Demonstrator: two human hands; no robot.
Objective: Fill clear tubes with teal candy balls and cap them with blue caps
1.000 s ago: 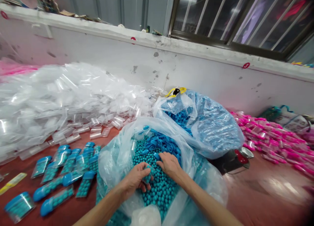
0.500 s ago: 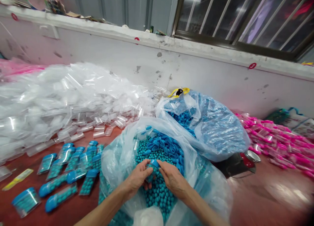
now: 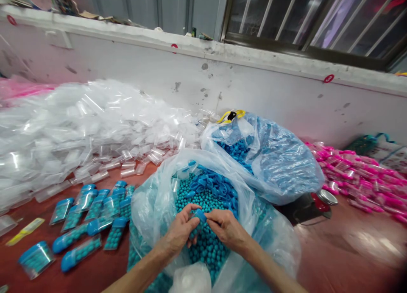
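Observation:
My left hand [image 3: 181,230] is closed around a small clear container with a blue cap [image 3: 199,216], held tilted over the open bag. The container's lower part is mostly hidden by my fingers. My right hand [image 3: 224,227] is closed too, thumb and forefinger pinched at the right edge of the blue cap. Beneath both hands, teal beads [image 3: 208,255] fill a translucent plastic bag [image 3: 149,216]. Loose blue caps [image 3: 216,189] lie on the beads at the bag's far side.
Filled blue-capped containers [image 3: 112,206] lie left on the red table [image 3: 104,269], near a yellow-handled cutter [image 3: 25,231]. Empty clear containers [image 3: 104,127] are heaped behind. Another bag [image 3: 282,166] holds blue caps. Pink containers [image 3: 365,178] and a dark object with a metal lid [image 3: 327,197] are right.
My right fingers have curled into a tighter pinch at the blue cap's edge, and the cap shows more clearly. My left hand keeps its hold on the container. The view has shifted slightly.

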